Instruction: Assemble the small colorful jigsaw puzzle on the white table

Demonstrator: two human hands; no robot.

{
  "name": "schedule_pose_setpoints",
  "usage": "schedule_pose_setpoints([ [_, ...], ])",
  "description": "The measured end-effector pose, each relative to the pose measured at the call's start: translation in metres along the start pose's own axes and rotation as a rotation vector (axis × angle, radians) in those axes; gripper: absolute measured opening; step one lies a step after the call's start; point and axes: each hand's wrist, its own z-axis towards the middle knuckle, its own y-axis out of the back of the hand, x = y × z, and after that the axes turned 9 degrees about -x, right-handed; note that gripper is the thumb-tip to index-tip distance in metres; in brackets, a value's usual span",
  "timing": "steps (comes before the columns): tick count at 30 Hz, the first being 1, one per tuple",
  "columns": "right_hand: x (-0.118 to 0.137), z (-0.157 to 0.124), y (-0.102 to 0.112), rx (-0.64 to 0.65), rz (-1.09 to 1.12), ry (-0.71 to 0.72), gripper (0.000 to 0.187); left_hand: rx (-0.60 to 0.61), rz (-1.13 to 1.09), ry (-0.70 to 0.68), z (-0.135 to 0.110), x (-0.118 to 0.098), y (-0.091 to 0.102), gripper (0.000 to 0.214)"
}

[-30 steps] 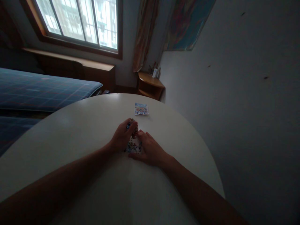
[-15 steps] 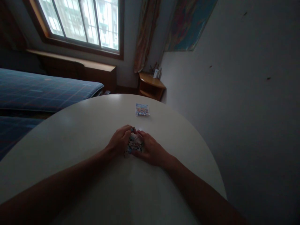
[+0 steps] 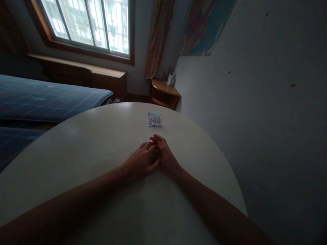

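Note:
My left hand (image 3: 138, 162) and my right hand (image 3: 167, 159) lie side by side on the round white table (image 3: 102, 143), pressed together. Their fingers cup over a small pile of colourful pieces (image 3: 155, 157), and only a dark sliver of the pile shows between them. The left fingers lie low over the pile. The right hand stands on its edge with the fingertips raised. A small printed packet (image 3: 154, 119) lies flat on the table a short way beyond the hands.
A bed with a blue checked cover (image 3: 46, 98) runs along the left of the table. A wooden corner shelf (image 3: 165, 92) stands beyond the far edge, under a curtain and window. A grey wall closes the right side, near the table's rim.
The hands have closed together over the pile, which showed between them before and is now nearly hidden. The left hand has lowered from a raised pinch to lie over the pieces.

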Motion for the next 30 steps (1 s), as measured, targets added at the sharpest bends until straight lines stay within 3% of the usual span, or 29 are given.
schedule_pose_setpoints([
  [4,0.002,0.011,0.009,-0.242,-0.026,0.046,0.060,0.044,0.088,-0.076,-0.002,-0.010,-0.004,0.060],
  [8,0.001,0.026,0.022,-0.418,0.038,-0.024,0.064,0.155,0.119,-0.188,-0.002,-0.013,-0.007,0.051],
  [12,-0.001,0.025,0.019,-0.406,0.004,-0.052,0.063,0.148,0.152,-0.094,0.002,-0.007,-0.010,0.034],
  [20,0.013,0.010,0.019,-0.350,-0.024,-0.013,0.061,0.120,0.255,0.124,0.011,0.019,-0.002,0.038],
  [30,0.015,0.002,0.031,-0.307,-0.078,-0.030,0.063,0.026,0.426,0.341,0.018,0.090,0.034,0.044],
])
